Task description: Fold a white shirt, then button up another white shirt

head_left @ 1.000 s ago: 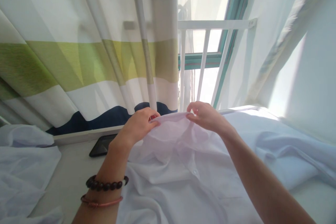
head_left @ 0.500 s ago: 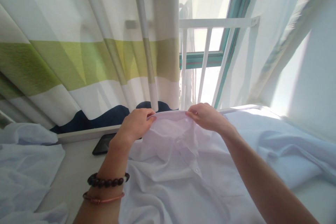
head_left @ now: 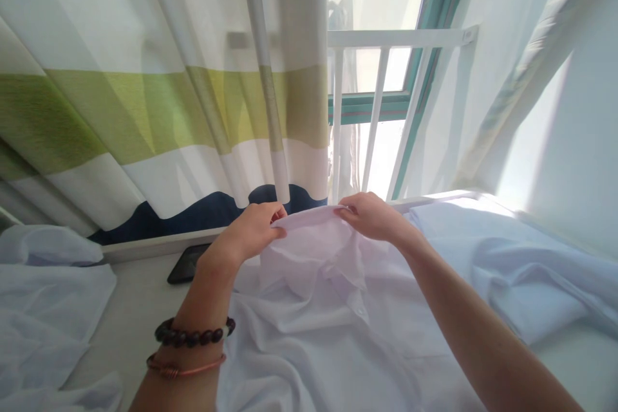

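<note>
A white button-up shirt [head_left: 328, 328] lies spread on a light surface in front of me. My left hand [head_left: 251, 232] pinches the top edge of the shirt at its left end, fingers closed on the cloth. My right hand [head_left: 371, 215] pinches the same edge a little to the right, also closed on the cloth. The edge is held slightly raised and taut between both hands. A button shows on the shirt front just below the hands. My left wrist wears a dark bead bracelet and a thin copper-coloured bangle.
A dark phone [head_left: 186, 264] lies flat left of the shirt. More white cloth [head_left: 43, 309] is piled at the left and pale blue cloth [head_left: 521, 270] at the right. A striped curtain [head_left: 145, 103], a white railing [head_left: 400, 38] and a window stand behind.
Both hands have stayed closed on the shirt's top edge and have drawn slightly closer together. The view has shifted a little; the cloth between the hands sags less.
</note>
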Motion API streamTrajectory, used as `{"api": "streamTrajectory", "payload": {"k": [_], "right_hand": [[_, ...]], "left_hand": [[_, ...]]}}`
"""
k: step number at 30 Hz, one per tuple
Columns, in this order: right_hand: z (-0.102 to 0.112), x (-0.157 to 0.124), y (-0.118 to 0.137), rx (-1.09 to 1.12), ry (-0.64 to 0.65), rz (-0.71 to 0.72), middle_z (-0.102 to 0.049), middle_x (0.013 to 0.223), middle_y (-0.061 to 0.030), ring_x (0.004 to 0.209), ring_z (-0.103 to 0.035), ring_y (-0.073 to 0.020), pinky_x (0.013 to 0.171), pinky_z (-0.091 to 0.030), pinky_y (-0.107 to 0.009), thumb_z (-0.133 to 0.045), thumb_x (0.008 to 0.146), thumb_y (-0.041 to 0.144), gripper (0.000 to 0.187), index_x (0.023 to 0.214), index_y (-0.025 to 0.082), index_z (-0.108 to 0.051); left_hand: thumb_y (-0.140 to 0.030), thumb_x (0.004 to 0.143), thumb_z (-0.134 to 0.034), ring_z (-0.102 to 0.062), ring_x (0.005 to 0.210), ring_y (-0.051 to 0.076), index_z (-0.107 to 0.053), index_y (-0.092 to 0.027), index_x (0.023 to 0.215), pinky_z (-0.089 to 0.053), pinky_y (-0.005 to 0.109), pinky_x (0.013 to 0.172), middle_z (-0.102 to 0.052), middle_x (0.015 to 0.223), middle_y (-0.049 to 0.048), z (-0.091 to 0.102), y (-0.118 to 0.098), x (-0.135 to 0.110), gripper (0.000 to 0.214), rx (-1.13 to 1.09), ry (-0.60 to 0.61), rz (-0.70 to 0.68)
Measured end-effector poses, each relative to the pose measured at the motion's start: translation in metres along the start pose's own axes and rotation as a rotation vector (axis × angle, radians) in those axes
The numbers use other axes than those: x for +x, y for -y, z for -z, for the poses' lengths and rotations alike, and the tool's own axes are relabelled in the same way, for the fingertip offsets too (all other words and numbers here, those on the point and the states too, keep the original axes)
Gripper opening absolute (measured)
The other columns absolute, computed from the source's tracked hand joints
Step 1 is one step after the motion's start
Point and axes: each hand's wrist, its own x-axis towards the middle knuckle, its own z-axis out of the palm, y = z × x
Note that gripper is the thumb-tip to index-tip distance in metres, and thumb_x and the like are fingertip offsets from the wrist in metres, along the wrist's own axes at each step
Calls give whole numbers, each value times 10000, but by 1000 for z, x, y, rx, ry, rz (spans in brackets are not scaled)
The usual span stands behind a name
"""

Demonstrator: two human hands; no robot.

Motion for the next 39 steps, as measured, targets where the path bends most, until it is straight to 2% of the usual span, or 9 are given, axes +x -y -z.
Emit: {"api": "streamTrajectory", "payload": {"k": [4,10,13,16,21,28,32,35,39], "right_hand": [[6,-1,-2,54,-66,0,-616,652,-19,657,-549,-165,574,-335,-259,-407,879,208,320,700,207,-672],[8,-3,-15,338,42,-133,-670,721,-17,605,-567,-143,561,-398,-242,-482,810,207,425,1203,221,-643],[14,-5,-31,461,207,-200,-613,566,-1,466,-490,-109,453,-330,-227,-511,820,265,252,932,171,-716],[19,-8,-45,533,382,-245,-651,557,-43,466,-530,-105,416,-301,-211,-545,842,362,315,651,140,-660],[20,-8,-49,790,386,-308,-719,649,-114,476,-597,-118,378,-289,-197,-538,854,546,472,714,110,-655],[20,-7,-56,1069,339,18,-667,1171,-156,995,-654,-232,518,-433,-202,-689,750,473,479,1098,145,-658],[20,-6,-55,836,156,14,-712,897,-80,753,-641,-162,544,-414,-228,-676,765,448,385,1020,160,-686],[19,-4,-46,644,-96,0,-669,904,-52,803,-607,-156,675,-443,-272,-609,811,486,341,917,183,-722],[14,-1,-34,762,-245,62,-628,938,-41,824,-597,-152,715,-456,-271,-581,839,485,325,871,181,-692]], "left_hand": [[-239,772,-539,-654,813,213,-727,-245,832,-421,264,672,-725,810,18,3,-4,2,198,64,-114,-40],[-303,837,-466,-649,856,230,-721,-239,918,-430,275,699,-727,887,41,-2,-2,2,275,78,-58,-48],[-477,848,-468,-638,784,209,-691,-216,953,-429,254,637,-706,864,40,0,-3,-3,360,-46,82,-58],[-560,789,-542,-628,757,201,-655,-196,998,-430,239,598,-683,849,40,3,-5,-10,435,-136,191,-45],[-388,636,-765,-642,872,209,-570,-235,1018,-489,241,677,-685,926,3,0,-4,-11,455,-454,366,-128],[-421,843,-570,-614,784,176,-638,-176,925,-463,227,671,-689,850,-2,3,6,-5,267,-434,-64,-144],[-408,853,-575,-591,805,155,-604,-161,823,-458,211,708,-653,794,-14,5,8,-5,250,-482,-217,-164],[-384,831,-618,-576,744,133,-593,-171,867,-452,191,655,-632,770,-28,5,7,-4,217,-535,-308,-142],[-356,847,-604,-562,709,119,-569,-188,963,-441,180,612,-633,792,-35,3,6,-3,207,-667,-359,-137]]}}
